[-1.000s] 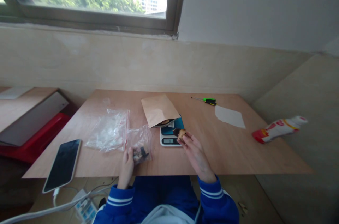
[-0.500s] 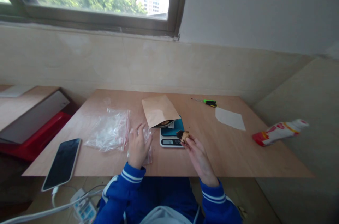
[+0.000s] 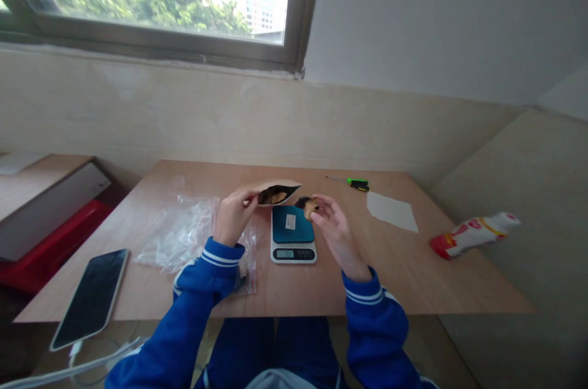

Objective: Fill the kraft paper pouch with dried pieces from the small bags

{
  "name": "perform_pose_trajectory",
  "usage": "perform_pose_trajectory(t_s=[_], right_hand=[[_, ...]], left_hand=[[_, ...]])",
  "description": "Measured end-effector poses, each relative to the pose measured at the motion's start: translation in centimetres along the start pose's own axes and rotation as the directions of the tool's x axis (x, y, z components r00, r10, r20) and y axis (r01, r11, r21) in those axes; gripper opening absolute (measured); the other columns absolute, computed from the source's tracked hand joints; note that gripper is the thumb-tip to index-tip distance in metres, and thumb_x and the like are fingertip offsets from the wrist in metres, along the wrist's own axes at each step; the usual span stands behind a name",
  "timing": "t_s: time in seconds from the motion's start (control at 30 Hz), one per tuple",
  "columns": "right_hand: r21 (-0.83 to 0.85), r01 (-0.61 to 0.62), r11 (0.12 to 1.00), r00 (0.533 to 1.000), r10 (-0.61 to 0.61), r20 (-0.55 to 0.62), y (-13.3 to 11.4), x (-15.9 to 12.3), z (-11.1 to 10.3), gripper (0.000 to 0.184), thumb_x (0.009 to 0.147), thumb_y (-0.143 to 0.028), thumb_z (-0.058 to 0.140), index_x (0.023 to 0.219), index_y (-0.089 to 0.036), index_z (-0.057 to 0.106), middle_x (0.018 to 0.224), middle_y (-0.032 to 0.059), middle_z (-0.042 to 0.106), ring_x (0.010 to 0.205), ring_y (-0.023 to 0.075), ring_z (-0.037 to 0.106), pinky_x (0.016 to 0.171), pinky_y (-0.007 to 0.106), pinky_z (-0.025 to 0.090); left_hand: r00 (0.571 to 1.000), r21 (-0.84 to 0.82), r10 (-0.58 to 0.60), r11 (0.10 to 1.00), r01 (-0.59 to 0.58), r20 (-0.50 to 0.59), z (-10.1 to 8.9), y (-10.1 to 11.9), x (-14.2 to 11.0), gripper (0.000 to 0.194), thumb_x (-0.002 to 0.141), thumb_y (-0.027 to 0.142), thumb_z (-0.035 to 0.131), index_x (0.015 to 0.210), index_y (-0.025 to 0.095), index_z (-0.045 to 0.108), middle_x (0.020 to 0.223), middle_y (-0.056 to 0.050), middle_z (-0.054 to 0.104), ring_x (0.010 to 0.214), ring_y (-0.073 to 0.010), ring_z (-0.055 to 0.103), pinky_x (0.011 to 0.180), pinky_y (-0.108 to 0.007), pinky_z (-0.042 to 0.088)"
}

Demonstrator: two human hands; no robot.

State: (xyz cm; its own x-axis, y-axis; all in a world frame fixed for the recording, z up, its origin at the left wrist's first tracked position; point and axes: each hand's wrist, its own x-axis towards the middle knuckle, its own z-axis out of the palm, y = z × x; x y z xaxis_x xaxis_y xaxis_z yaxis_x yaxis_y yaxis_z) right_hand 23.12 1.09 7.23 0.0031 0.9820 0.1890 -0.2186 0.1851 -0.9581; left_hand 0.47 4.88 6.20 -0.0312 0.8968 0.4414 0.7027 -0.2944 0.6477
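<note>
My left hand (image 3: 233,216) pinches the left edge of a brown paper bag (image 3: 269,185), whose mouth gapes toward me. Inside the bag lies a light-brown piece (image 3: 278,198) against a dark interior. Between the fingertips of my right hand (image 3: 335,223) is a dried, tan and dark-brown piece (image 3: 311,209), perhaps a peel or mushroom; its exact kind is unclear. It is held just right of the bag's mouth, above a white digital kitchen scale (image 3: 294,256) with a teal top and a small label. The scale's display digits are too small to read.
Clear plastic zip bags (image 3: 184,236) lie on the left, partly under my left forearm. A phone (image 3: 92,297) with a white cable overhangs the front left edge. Toward the right are a green-black screwdriver (image 3: 356,183), a white paper sheet (image 3: 392,210) and a red-white bottle (image 3: 473,234).
My left hand has moved up and right and taken hold of the paper bag, lifting it off the scale and tilting its mouth open. My right hand, still holding the piece, has risen toward it.
</note>
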Motion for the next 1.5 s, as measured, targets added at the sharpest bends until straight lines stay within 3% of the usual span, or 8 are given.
perform_pose_trajectory(t_s=[0.1, 0.2, 0.4, 0.6, 0.83, 1.0, 1.27, 1.5], right_hand=[[-0.113, 0.169, 0.979, 0.973, -0.147, 0.178, -1.5, 3.4, 1.8, 0.038, 0.075, -0.032, 0.069, 0.111, -0.025, 0.057, 0.115, 0.0041, 0.063, 0.107, 0.0184, 0.06, 0.094, 0.034, 0.05], [-0.24, 0.344, 0.908, 0.894, -0.238, 0.379, -2.3, 6.3, 3.7, 0.035, 0.08, -0.027, 0.062, 0.114, -0.024, 0.057, 0.118, 0.0048, 0.062, 0.107, 0.0177, 0.06, 0.095, 0.033, 0.049], [-0.469, 0.513, 0.719, 0.777, -0.157, 0.609, -2.0, 9.2, 5.7, 0.034, 0.085, -0.026, 0.054, 0.118, -0.019, 0.058, 0.115, 0.007, 0.065, 0.103, 0.0177, 0.062, 0.091, 0.032, 0.049], [-0.513, 0.535, 0.671, 0.788, -0.179, 0.589, -1.9, 9.4, 5.9, 0.029, 0.09, -0.027, 0.051, 0.117, -0.019, 0.056, 0.105, 0.0068, 0.068, 0.098, 0.0175, 0.064, 0.086, 0.031, 0.049], [-0.59, 0.662, 0.461, 0.734, -0.244, 0.634, -1.8, 10.6, 5.7, 0.027, 0.093, -0.018, 0.044, 0.111, -0.019, 0.065, 0.103, 0.0082, 0.058, 0.102, 0.0193, 0.059, 0.096, 0.034, 0.044], [-0.562, 0.672, 0.483, 0.723, -0.265, 0.637, -1.6, 11.0, 5.7, 0.028, 0.092, -0.029, 0.052, 0.117, -0.02, 0.062, 0.108, 0.0078, 0.055, 0.106, 0.0199, 0.056, 0.098, 0.035, 0.043], [-0.599, 0.708, 0.375, 0.706, -0.382, 0.596, 0.0, 11.2, 5.9, 0.029, 0.097, -0.033, 0.041, 0.108, -0.022, 0.065, 0.111, 0.0084, 0.055, 0.109, 0.0205, 0.051, 0.102, 0.038, 0.038], [-0.768, 0.572, 0.289, 0.815, -0.303, 0.493, -0.3, 12.0, 5.6, 0.024, 0.09, -0.039, 0.055, 0.089, -0.02, 0.07, 0.101, 0.008, 0.059, 0.101, 0.0245, 0.052, 0.096, 0.04, 0.036]], left_hand=[[1.0, -0.053, -0.029, 0.998, 0.029, 0.009, -1.7, 1.8, 1.6, 0.025, 0.08, 0.033, 0.054, 0.085, 0.018, 0.074, 0.084, -0.006, 0.074, 0.073, -0.018, 0.067, 0.071, -0.027, 0.05], [0.996, -0.123, -0.075, 0.989, 0.079, 0.043, -2.7, 2.4, 2.3, 0.028, 0.077, 0.037, 0.058, 0.082, 0.016, 0.075, 0.079, -0.006, 0.074, 0.072, -0.0193, 0.067, 0.069, -0.027, 0.05], [0.985, -0.272, -0.163, 0.947, 0.17, 0.048, -2.8, 1.2, 2.1, 0.031, 0.074, 0.041, 0.06, 0.084, 0.015, 0.075, 0.076, -0.007, 0.075, 0.069, -0.0203, 0.067, 0.063, -0.028, 0.049], [0.979, -0.339, -0.205, 0.919, 0.2, 0.023, -2.4, 1.0, 2.3, 0.033, 0.074, 0.044, 0.061, 0.084, 0.014, 0.074, 0.081, -0.009, 0.075, 0.072, -0.0202, 0.067, 0.065, -0.028, 0.049], [0.979, -0.371, -0.203, 0.908, 0.196, 0.021, -2.1, 0.3, 2.3, 0.042, 0.078, 0.051, 0.058, 0.089, 0.013, 0.073, 0.087, -0.009, 0.074, 0.079, -0.0204, 0.066, 0.066, -0.026, 0.047], [0.978, -0.379, -0.208, 0.903, 0.203, 0.03, -2.1, -0.5, 2.4, 0.048, 0.082, 0.055, 0.053, 0.094, 0.013, 0.072, 0.09, -0.009, 0.074, 0.075, -0.0185, 0.064, 0.063, -0.025, 0.046], [0.966, -0.552, -0.256, 0.811, 0.193, -0.038, -1.6, -1.6, 0.1, 0.043, 0.085, 0.046, 0.052, 0.108, 0.012, 0.064, 0.107, -0.012, 0.069, 0.099, -0.0216, 0.064, 0.087, -0.034, 0.05], [0.975, -0.54, -0.221, 0.823, 0.175, -0.022, -1.0, -1.4, -1.0, 0.037, 0.082, 0.04, 0.058, 0.106, 0.013, 0.062, 0.107, -0.012, 0.069, 0.1, -0.0224, 0.065, 0.089, -0.035, 0.051]])
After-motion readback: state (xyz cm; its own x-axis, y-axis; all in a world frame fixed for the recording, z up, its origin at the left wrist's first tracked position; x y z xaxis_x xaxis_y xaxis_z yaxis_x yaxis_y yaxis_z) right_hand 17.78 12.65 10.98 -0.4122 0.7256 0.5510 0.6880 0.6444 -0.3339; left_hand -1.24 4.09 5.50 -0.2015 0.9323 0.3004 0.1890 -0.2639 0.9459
